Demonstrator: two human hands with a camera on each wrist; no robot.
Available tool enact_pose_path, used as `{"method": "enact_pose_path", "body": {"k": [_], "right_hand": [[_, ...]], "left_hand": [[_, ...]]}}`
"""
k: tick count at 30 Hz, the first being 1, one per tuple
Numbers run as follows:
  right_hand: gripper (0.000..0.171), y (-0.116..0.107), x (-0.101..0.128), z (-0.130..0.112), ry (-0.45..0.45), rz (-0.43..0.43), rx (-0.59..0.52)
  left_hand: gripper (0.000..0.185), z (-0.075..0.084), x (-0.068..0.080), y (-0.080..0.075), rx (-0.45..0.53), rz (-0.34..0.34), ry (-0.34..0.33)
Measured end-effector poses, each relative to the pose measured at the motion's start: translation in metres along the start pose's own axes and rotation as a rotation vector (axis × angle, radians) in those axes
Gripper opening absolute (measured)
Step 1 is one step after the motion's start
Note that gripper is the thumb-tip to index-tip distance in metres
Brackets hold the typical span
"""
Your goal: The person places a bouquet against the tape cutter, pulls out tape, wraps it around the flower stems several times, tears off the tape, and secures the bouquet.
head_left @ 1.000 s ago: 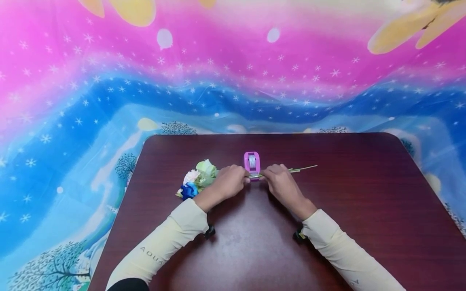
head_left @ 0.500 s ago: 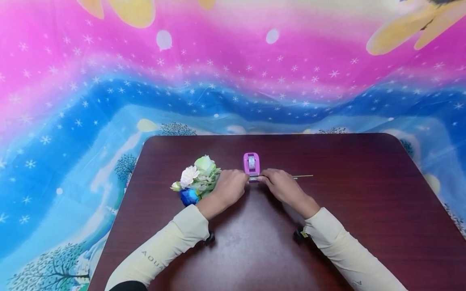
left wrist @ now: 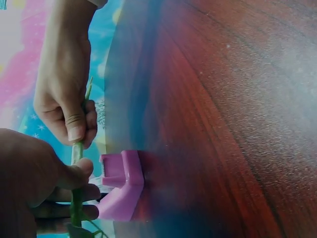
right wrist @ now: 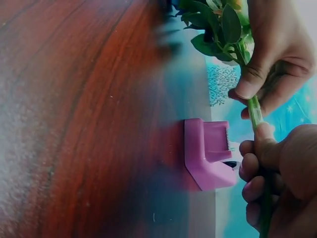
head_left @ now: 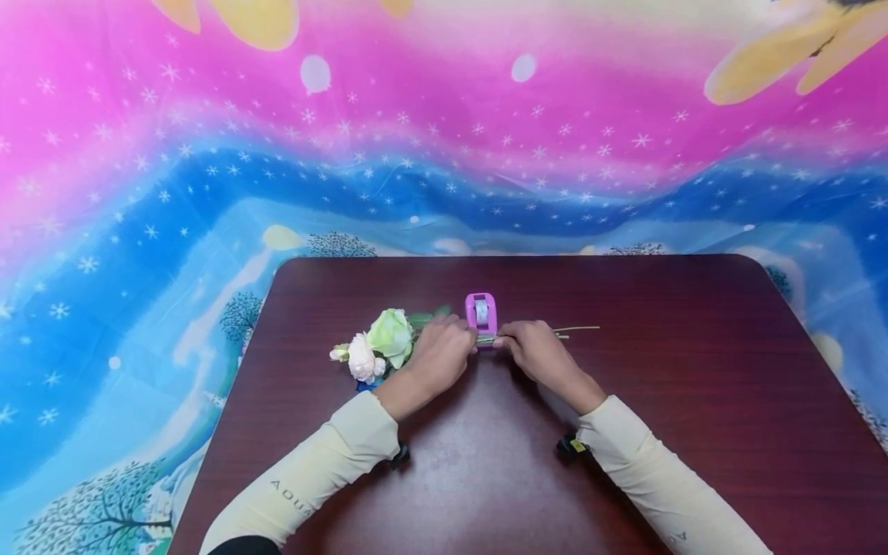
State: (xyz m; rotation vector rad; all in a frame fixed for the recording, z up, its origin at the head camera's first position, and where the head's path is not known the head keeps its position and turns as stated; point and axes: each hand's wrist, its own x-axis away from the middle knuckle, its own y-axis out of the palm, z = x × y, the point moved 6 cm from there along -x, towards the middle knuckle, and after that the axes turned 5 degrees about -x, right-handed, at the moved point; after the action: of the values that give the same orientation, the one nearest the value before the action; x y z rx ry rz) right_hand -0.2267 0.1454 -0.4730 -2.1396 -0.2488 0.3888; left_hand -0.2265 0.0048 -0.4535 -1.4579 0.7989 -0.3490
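A bunch of flowers lies sideways across both hands: a pale green rose (head_left: pixel 390 337), a pinkish-white flower (head_left: pixel 362 358) and a blue flower (head_left: pixel 367 386), mostly hidden. My left hand (head_left: pixel 440 351) pinches the green stems (right wrist: pixel 254 106) just below the leaves (right wrist: pixel 210 34). Close beside it, my right hand (head_left: pixel 543 356) grips the same stems lower down, their thin ends (head_left: pixel 576 329) poking out to the right. A shiny clear band, like tape, wraps the stems between the two thumbs. Right behind that gap stands a pink tape dispenser (head_left: pixel 482 307).
The dark red-brown table (head_left: pixel 659 370) has rounded far corners. Behind it hangs a pink and blue printed cloth (head_left: pixel 444 139). The dispenser's toothed cutter (right wrist: pixel 228 139) faces the stems in the right wrist view.
The bunch has turned about its stems: the green rose and white flower have come down toward me, and the blue flower has gone mostly under. Both hands have stayed nearly in place.
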Motion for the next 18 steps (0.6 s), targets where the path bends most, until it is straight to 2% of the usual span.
{"method": "enact_pose_path", "body": {"k": [9, 14, 18], "right_hand": [[0.013, 0.0018, 0.0031, 0.0023, -0.054, 0.093, 0.012], [0.013, 0.0036, 0.0045, 0.0024, -0.068, 0.113, 0.016], [0.015, 0.0067, 0.0036, 0.0063, -0.013, 0.045, 0.002]], "left_hand": [[0.006, -0.0023, -0.004, 0.0021, 0.13, -0.095, -0.007], [0.012, -0.004, -0.0043, 0.0024, 0.125, -0.08, -0.026], [0.013, -0.0023, -0.0053, 0.003, 0.067, -0.053, -0.034]]}}
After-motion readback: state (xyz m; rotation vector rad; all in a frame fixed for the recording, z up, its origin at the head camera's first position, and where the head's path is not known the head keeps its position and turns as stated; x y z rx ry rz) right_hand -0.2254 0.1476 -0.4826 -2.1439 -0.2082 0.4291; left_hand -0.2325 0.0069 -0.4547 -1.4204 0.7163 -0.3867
